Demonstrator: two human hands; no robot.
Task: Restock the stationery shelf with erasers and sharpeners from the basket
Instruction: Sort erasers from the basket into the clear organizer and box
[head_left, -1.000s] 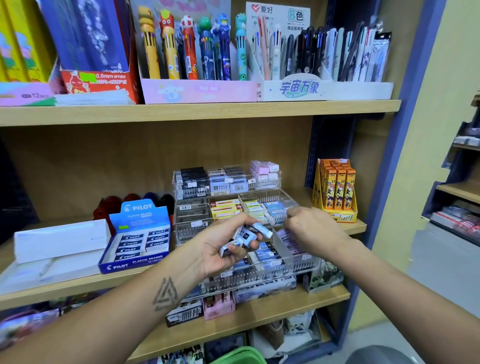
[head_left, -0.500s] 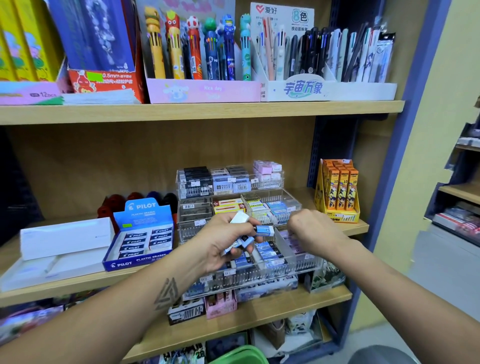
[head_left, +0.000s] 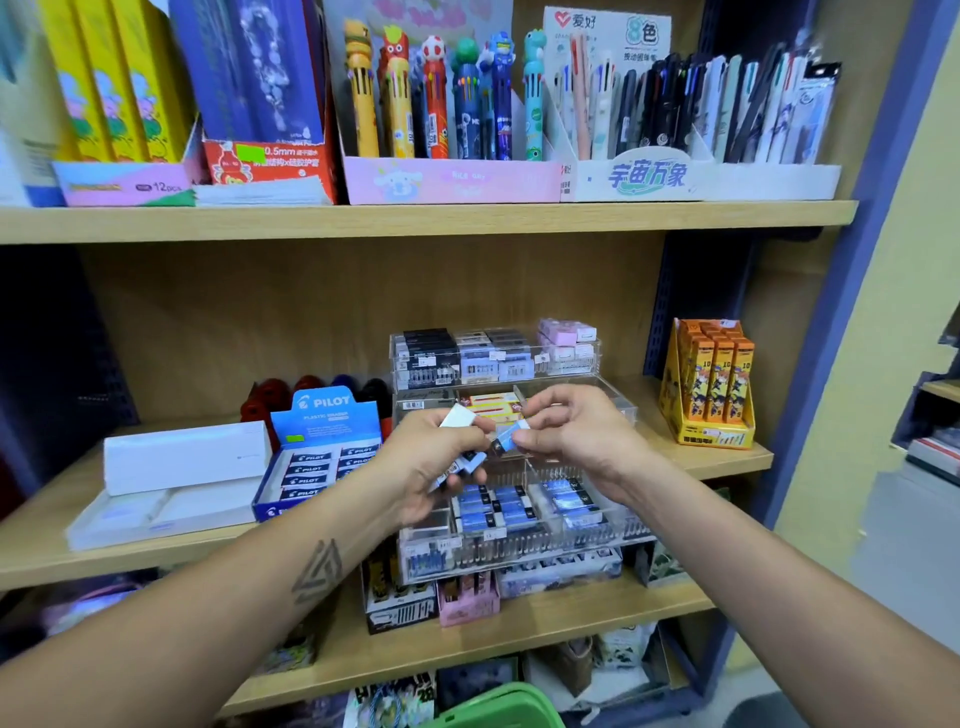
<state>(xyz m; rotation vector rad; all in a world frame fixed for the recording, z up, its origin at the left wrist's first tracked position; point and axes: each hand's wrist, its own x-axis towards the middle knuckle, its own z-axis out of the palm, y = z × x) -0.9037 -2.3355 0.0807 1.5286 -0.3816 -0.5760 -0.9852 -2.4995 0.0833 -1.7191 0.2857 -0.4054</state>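
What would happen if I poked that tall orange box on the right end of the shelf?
The orange box would probably tip backwards: it stands tall, narrow and leaning. It looks like thin cardboard, so probably light and easy to slide on the smooth wooden shelf. Flat-bottomed, it shouldn't roll.

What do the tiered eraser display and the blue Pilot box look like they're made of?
The tiered eraser display looks like clear, glossy acrylic or a similar hard plastic: the erasers inside show through its walls, and its edges catch the light. The blue Pilot box looks like printed cardboard with a slight sheen: thin folded panels and an upright flap.
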